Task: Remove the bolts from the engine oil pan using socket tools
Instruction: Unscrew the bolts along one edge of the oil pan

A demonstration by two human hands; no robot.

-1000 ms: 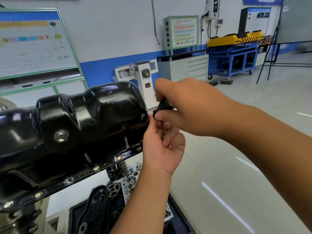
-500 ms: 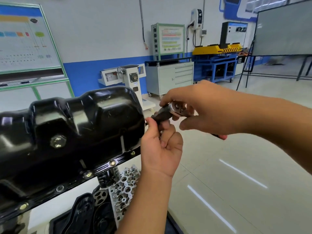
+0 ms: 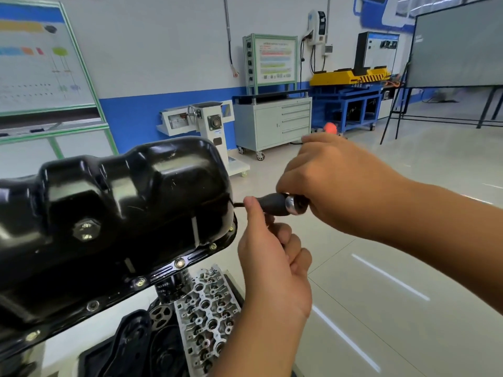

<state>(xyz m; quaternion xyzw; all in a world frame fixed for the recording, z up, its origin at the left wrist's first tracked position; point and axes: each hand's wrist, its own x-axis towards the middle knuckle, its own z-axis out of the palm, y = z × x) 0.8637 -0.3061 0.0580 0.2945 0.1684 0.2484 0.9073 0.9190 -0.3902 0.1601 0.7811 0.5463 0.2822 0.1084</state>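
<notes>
Head view: my right hand (image 3: 334,183) has swung the ratchet (image 3: 283,204) handle up to 1 o'clock, fingers clamped; left hand (image 3: 272,265) pinches its socket at the oil pan (image 3: 122,202) end bolt, loosening under way.

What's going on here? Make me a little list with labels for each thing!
place: workshop with a glossy floor
big black part: oil pan, flange bolts still in along its edge
tool: socket tool, pointing at the pan's right end
left hand: steadies the tool's front with its fingertips
right hand: grips the tool's back end
below the pan: cylinder head
</notes>
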